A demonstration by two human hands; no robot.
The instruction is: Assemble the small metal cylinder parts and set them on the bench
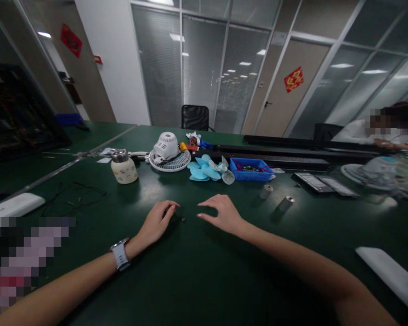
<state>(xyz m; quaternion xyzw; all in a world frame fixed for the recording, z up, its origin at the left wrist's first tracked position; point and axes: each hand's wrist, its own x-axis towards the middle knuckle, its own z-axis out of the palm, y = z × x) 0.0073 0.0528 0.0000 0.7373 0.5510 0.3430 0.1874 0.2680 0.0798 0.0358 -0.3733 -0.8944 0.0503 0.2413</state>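
My left hand (pixel 159 219), wearing a watch (pixel 120 254) with a pale band, is over the green table. Its fingers bend loosely, the thumb tip lies close to the index finger, and I see nothing between them. Just right of its fingertips, a tiny metal piece (pixel 183 220) lies on the tabletop; its exact kind is too small to tell. Facing it from the other side, my right hand (pixel 224 215) has thumb and fingers apart and holds nothing. Beyond both hands are light-blue fan blades (pixel 204 168) and clear fan blades (pixel 226 172).
Two metal cylinders (pixel 286 203) stand to the right. Behind are a blue tray (pixel 253 175) of small parts, a white fan body (pixel 166 146) on a round grille (pixel 170 165), and a cream bottle (pixel 124 172). Long black bars (pixel 275 156) cross the back. Another person (pixel 357 131) sits far right.
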